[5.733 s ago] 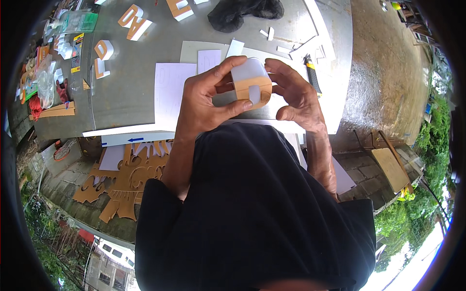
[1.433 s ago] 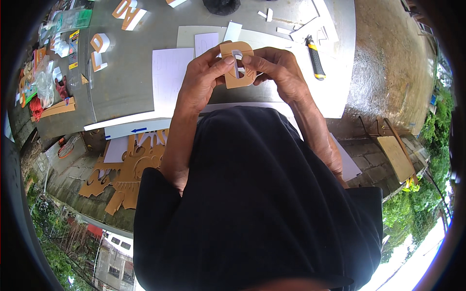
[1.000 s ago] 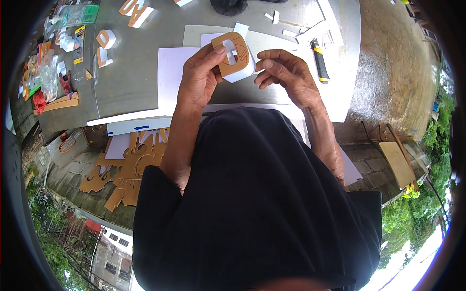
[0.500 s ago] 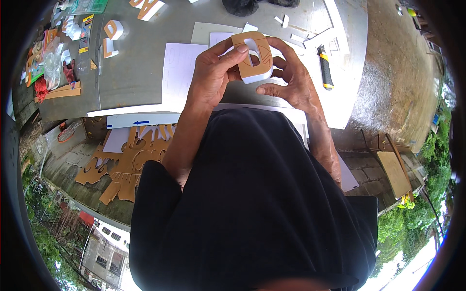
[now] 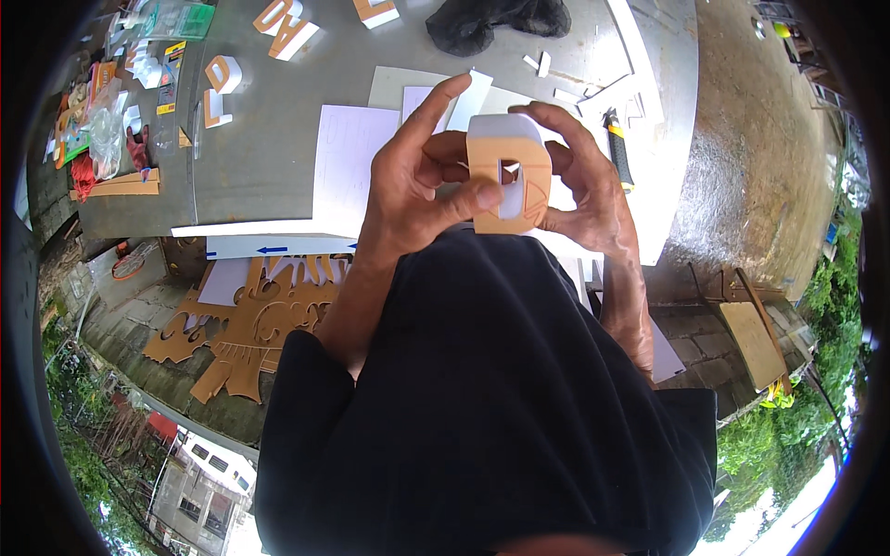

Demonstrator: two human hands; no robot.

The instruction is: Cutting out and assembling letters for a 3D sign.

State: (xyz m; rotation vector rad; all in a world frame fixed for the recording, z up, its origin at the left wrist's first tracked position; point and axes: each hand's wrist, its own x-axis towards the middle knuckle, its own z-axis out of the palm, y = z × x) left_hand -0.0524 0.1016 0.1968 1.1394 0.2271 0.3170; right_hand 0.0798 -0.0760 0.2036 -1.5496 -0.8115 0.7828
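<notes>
In front of my chest, above the table's near edge, both hands hold a hollow block letter [image 5: 510, 148], shaped like a D, with a brown face and white sides. Its brown face is turned up toward me and bears pencil-like lines. My left hand [image 5: 417, 185] grips its left side, the thumb pressed on the face and the index finger stretched up and away. On the other side, my right hand [image 5: 593, 190] curls around it, fingertips at the upper edge and thumb at the lower right.
White paper sheets [image 5: 348, 157] lie beneath the hands. A yellow-and-black utility knife [image 5: 619, 153] and white strips [image 5: 543, 65] lie to the right. Farther off are a black cloth-like bundle [image 5: 491, 26] and other brown-faced letters [image 5: 222, 74]. Brown cut-out sheets [image 5: 246, 338] sit below the table.
Both hands have drawn the letter closer to my body and tilted it, so its white upper side shows. My left index finger has lifted off; my right thumb now touches the letter.
</notes>
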